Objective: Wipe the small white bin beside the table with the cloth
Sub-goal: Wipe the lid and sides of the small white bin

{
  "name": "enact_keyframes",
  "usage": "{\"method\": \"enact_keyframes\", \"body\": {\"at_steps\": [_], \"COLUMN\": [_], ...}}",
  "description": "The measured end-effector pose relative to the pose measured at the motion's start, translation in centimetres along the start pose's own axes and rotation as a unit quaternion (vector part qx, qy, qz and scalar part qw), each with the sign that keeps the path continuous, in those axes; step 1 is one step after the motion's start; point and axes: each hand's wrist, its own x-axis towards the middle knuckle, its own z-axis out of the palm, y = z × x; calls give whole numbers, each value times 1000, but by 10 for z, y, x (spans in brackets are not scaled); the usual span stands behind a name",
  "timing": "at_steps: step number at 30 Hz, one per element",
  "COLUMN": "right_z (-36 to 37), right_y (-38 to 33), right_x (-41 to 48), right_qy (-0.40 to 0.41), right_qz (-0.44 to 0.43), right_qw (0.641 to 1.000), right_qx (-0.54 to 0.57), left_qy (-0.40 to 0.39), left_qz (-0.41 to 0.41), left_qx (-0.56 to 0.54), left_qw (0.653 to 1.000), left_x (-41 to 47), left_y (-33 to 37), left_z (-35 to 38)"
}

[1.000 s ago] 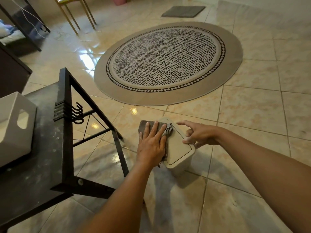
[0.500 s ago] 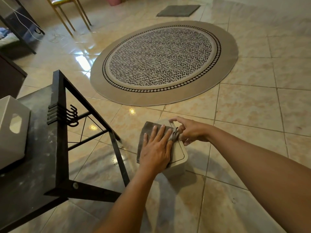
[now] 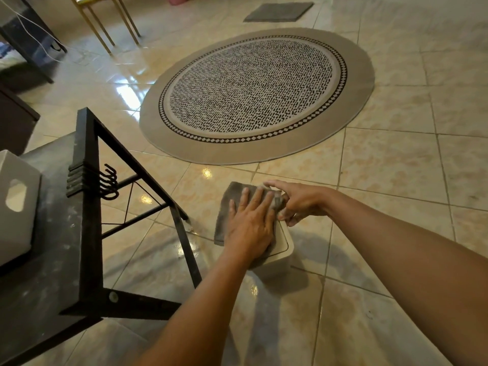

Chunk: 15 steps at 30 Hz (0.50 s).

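The small white bin (image 3: 284, 245) stands on the tiled floor just right of the black table's leg. A grey cloth (image 3: 229, 204) lies spread over its lid and hangs off the left side. My left hand (image 3: 250, 225) presses flat on the cloth, fingers apart and pointing away from me. My right hand (image 3: 303, 203) is at the bin's far right corner, its fingertips pinched on a bunched corner of the cloth. Only the near right part of the lid shows; the rest is hidden under the cloth and hands.
The black metal-framed table (image 3: 52, 260) fills the lower left, with hooks on its edge and a white box (image 3: 15, 207) on top. A round patterned rug (image 3: 256, 93) lies beyond the bin. Farther back are a grey mat (image 3: 280, 11) and chair legs (image 3: 105, 27).
My right hand has come in from the bin's right edge and pinched the cloth's corner. My left hand has stayed flat on the cloth, sliding slightly toward the far end.
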Motion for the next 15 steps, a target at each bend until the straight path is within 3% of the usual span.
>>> {"method": "enact_keyframes", "body": {"at_steps": [2, 6, 10, 15], "right_z": [0, 2, 1, 3], "right_y": [1, 2, 3, 7], "right_x": [1, 3, 2, 6], "right_qy": [-6, 4, -5, 10], "right_qz": [-3, 2, -3, -4], "right_qw": [1000, 1000, 1000, 1000], "right_qx": [4, 18, 12, 23], "left_qy": [1, 24, 2, 30], "left_qz": [29, -89, 19, -113], "left_qx": [-2, -27, -13, -36], "left_qw": [1000, 995, 1000, 992], "left_x": [0, 11, -2, 2], "left_y": [-5, -14, 1, -26], "left_z": [1, -1, 1, 1]}}
